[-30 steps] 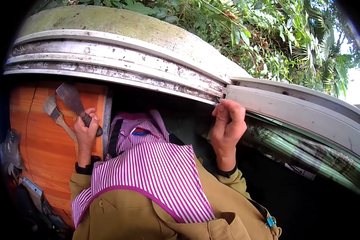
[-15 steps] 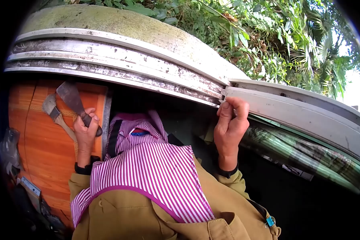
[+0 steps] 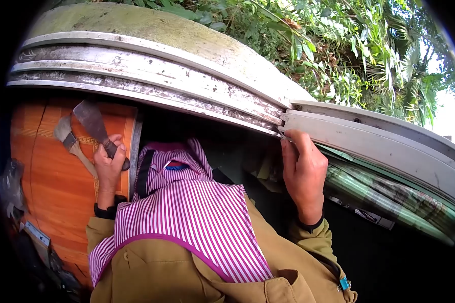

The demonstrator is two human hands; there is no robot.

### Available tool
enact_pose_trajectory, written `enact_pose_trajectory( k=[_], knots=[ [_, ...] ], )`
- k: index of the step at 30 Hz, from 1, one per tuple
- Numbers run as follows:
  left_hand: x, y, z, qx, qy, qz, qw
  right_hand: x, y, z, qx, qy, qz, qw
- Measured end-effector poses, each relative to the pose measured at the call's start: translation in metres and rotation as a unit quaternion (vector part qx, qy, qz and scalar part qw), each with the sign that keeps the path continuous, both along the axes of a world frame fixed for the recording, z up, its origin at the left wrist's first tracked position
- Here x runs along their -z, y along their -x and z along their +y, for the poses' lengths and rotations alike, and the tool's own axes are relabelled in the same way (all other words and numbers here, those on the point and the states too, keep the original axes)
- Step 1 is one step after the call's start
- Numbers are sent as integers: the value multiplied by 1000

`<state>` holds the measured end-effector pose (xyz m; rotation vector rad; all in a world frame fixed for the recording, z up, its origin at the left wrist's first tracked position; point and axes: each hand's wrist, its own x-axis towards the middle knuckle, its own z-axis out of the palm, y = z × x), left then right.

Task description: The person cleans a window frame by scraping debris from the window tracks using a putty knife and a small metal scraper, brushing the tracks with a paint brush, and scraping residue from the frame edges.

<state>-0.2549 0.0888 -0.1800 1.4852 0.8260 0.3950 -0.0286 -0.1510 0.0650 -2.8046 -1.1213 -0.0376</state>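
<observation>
My left hand (image 3: pixel 109 164) is closed round the dark handle of a scraper (image 3: pixel 91 120), whose wide metal blade points up and to the left. A brush (image 3: pixel 72 139) with a wooden handle lies on the orange wooden surface (image 3: pixel 50 187), just left of that hand. On the right, my right hand (image 3: pixel 307 174) is raised at the inner edge of the dirty white window track (image 3: pixel 151 70), close to the corner of the white sliding frame (image 3: pixel 369 136). Its thumb and forefinger are bent towards each other; whether something small is between them cannot be made out.
A mossy concrete ledge (image 3: pixel 136 22) runs beyond the track, with green plants (image 3: pixel 328 50) outside. Patterned glass (image 3: pixel 389 192) is below the frame at right. A clear plastic bag (image 3: pixel 11 184) and a boxed item (image 3: pixel 37 233) are at far left.
My right hand has shifted a little right and down, and its wrist has turned. My left hand and the scraper have hardly moved.
</observation>
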Motion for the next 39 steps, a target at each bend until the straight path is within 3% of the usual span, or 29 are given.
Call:
enact_pose_trajectory(
  k=[4,7,8,11,12,18,22,24,26,28,32,34,35,39],
  knots=[
    [-6,-2,-3,-3,6,0,1000,7,-11,6,-15,-27,31,999],
    [-3,-5,0,-5,-17,3,1000,10,-23,18,14,-61,242,968],
    [-3,-4,0,5,-36,10,999,5,-26,21,21,-14,232,972],
    [-5,-6,-1,3,-37,7,999,10,-42,30,0,-42,182,982],
    [-4,-6,-1,1,-43,-2,999,8,-46,34,13,10,156,988],
    [-12,-9,1,7,-56,3,998,-1,-56,46,2,33,145,989],
    [-1,-8,3,24,-65,-16,997,15,-61,44,-105,62,100,987],
    [-1,-10,4,22,-72,-17,997,23,-58,48,-106,153,52,981],
    [-3,-10,4,25,-81,-18,996,34,-56,47,-184,189,22,964],
    [-1,-10,6,30,-68,-21,997,41,-54,46,-143,220,12,965],
    [2,-11,5,21,-68,-20,997,42,-54,41,-173,156,-6,972],
    [1,-11,4,20,-69,-16,997,19,-49,47,-145,-20,45,988],
    [1,-11,2,24,-70,-15,997,10,-49,49,-164,-51,41,984],
    [1,-11,7,29,-51,-19,998,-4,-47,42,-158,-65,17,985]
  ],
)
